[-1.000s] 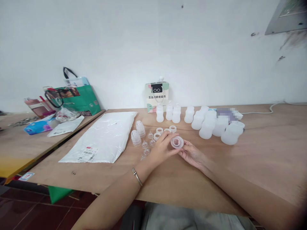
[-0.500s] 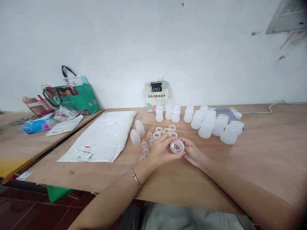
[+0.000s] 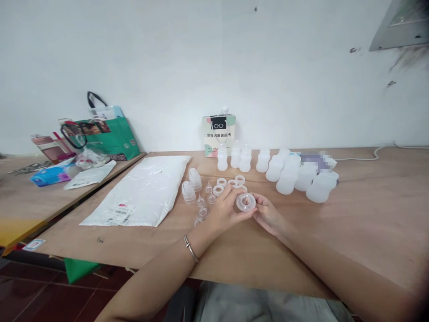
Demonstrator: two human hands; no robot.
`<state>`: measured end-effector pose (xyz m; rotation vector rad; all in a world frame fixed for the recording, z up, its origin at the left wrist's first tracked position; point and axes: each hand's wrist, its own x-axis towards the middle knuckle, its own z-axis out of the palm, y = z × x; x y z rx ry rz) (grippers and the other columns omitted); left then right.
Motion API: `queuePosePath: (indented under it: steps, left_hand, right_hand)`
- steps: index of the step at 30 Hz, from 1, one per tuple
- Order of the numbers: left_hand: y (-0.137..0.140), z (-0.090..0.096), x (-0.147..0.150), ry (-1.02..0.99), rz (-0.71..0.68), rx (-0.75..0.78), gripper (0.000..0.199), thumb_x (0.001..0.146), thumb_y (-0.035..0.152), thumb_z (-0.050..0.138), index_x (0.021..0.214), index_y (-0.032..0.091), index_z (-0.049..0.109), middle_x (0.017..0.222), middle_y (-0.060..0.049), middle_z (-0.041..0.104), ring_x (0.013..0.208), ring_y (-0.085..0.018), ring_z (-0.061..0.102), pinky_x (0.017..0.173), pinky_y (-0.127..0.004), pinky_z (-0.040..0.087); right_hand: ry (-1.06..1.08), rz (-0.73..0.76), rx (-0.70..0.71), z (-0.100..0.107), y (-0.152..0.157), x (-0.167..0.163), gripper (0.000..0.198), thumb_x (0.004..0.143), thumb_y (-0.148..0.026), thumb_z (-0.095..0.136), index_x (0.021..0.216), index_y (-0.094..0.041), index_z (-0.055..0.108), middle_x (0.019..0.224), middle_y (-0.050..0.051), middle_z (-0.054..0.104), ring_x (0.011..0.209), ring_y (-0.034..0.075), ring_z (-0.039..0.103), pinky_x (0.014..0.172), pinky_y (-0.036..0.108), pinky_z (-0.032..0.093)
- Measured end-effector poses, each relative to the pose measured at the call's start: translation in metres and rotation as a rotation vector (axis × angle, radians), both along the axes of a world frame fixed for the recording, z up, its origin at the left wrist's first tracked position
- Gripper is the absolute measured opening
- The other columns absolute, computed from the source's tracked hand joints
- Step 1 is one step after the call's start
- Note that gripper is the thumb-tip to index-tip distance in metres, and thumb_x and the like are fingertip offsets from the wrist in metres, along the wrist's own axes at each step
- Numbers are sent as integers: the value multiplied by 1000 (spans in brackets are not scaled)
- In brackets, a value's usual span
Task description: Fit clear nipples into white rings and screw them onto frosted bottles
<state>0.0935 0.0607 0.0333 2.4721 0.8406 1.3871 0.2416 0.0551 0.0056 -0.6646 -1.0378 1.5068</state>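
Observation:
My left hand grips a translucent baby bottle ring between thumb and fingers, just above the table. Its round face is turned towards me, with a clear inner part that may be a teat. At its right edge my right hand is closed, thumb and fingertips pinching the rim. Left of my hands are several clear bottle teats. Behind them lie several white screw rings, one partly hidden by my left fingers. Two clear bottle caps stand beside the teats.
Frosted baby bottles stand in a curve at the back right; some carry teats. A white mailing bag lies on the left. A paper bag leans on the wall. Another table holds a green bag and a tissue pack.
Both hands, with the bottle ring between them, have shifted very slightly left and up. The ring's face has tilted a little. Everything on the table has stayed put.

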Motion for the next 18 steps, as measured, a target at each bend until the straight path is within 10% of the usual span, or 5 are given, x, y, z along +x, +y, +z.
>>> queuePosePath:
  steps: [12, 18]
  left_hand:
    - [5, 0, -2, 3, -89, 51, 35, 73, 35, 62, 102, 19, 51, 93, -5, 55, 86, -15, 53, 76, -28, 44]
    - [16, 1, -5, 166, -5, -11, 34, 74, 30, 60, 104, 19, 49, 99, -7, 58, 95, -21, 53, 83, -34, 40]
  right_hand:
    - [-94, -85, -38, 10, 1, 5, 27, 52, -29, 78, 66, -17, 58, 63, -3, 57, 59, 8, 49, 57, 21, 39]
    - [-445, -385, 174, 9, 7, 22, 22, 65, -38, 69, 71, -19, 58, 71, 0, 60, 68, 14, 54, 67, 29, 43]
